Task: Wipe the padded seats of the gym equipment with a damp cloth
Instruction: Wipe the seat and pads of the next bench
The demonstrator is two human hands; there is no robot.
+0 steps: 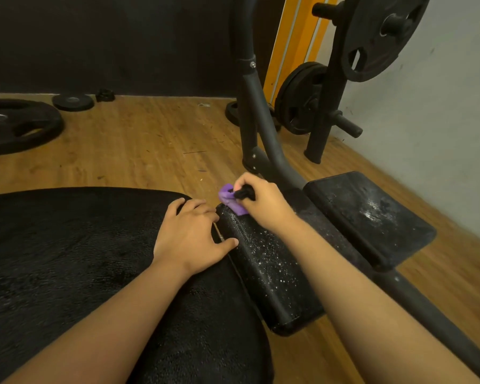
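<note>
At the far end of the narrow black droplet-speckled padded seat [269,261], the right hand [263,200] is holding the crumpled purple cloth [230,199] in a closed grip, the left hand [190,235] is lying open beside it, such bunching probably risking unwiped strips.

Nothing readable here
The weight plates [383,37] on the rack [323,128] and floor [150,139] are too dark and blurry to make out any lettering or numbers.

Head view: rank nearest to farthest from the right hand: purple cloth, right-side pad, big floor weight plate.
1. purple cloth, held in the right hand.
2. right-side pad, just to its right.
3. big weight plate, far left on the floor.
</note>
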